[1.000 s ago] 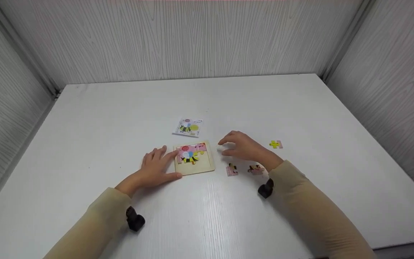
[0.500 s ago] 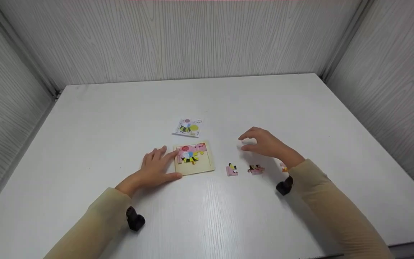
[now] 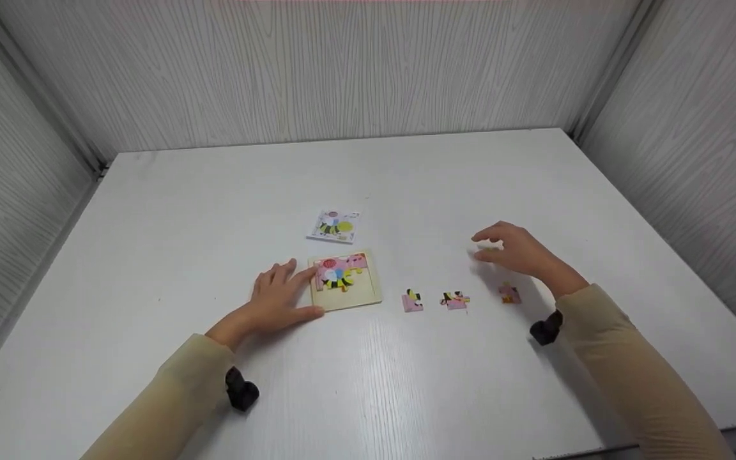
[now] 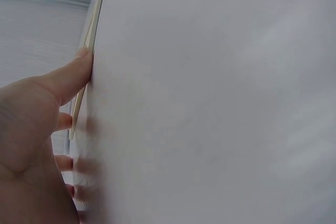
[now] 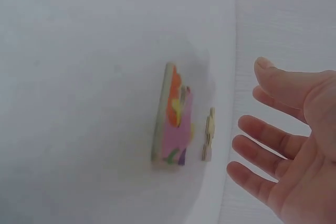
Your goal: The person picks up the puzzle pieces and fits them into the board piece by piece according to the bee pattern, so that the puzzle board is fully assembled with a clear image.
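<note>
My left hand (image 3: 275, 300) lies at the left side of a wooden puzzle tray (image 3: 373, 281), its fingers spread. The thumb touches the tray's lower left corner and the index finger the upper left side. In the left wrist view the thumb lies against the edge of the tray (image 4: 93, 32). Joined bee puzzle pieces (image 3: 336, 278) fill the tray's upper left. My right hand (image 3: 515, 249) hovers with its fingers apart and nothing between them. A yellow puzzle piece, edge-on in the right wrist view (image 5: 209, 135), is mostly hidden behind it in the head view.
Three loose puzzle pieces lie in a row right of the tray: a corner piece (image 3: 412, 301), a bee-patterned piece (image 3: 455, 299) and a pink-orange piece (image 3: 510, 292). A picture card (image 3: 334, 227) lies behind the tray. Pale panels (image 3: 342, 70) wall the white table (image 3: 214, 198).
My right hand has moved right, away from the tray, to the yellow piece at the far right. The pink-orange piece has come into view below it. My left hand has stayed in place.
</note>
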The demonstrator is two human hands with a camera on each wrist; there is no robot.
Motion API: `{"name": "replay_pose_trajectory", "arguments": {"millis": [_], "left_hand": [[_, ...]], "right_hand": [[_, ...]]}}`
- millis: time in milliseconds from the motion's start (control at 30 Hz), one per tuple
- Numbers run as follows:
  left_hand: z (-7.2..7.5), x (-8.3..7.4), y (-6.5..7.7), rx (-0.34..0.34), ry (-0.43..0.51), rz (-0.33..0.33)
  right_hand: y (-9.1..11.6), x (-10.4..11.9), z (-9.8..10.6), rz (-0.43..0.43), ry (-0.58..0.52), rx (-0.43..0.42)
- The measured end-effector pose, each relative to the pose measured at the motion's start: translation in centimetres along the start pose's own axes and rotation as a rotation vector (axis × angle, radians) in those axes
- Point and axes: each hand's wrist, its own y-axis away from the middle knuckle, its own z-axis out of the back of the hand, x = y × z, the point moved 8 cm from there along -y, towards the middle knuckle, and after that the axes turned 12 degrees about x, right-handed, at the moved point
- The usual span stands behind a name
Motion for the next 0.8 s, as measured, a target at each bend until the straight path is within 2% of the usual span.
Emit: {"name": "replay_pose_trajectory", "arguments": {"millis": [233, 600, 800], "left_hand": [[-0.2, 0.8, 0.1, 0.016, 0.025, 0.021], [-0.3, 0.7, -0.1, 0.013, 0.007, 0.022], [-0.1, 0.8, 0.0, 0.021, 0.018, 0.038]], "right_hand": [[0.0, -1.8, 0.4, -0.069, 0.064, 0.004], [-0.1, -3.5, 0.6, -0.131, 0.127, 0.007], [-0.3, -3.3, 0.6, -0.118, 0.137, -0.005]]}}
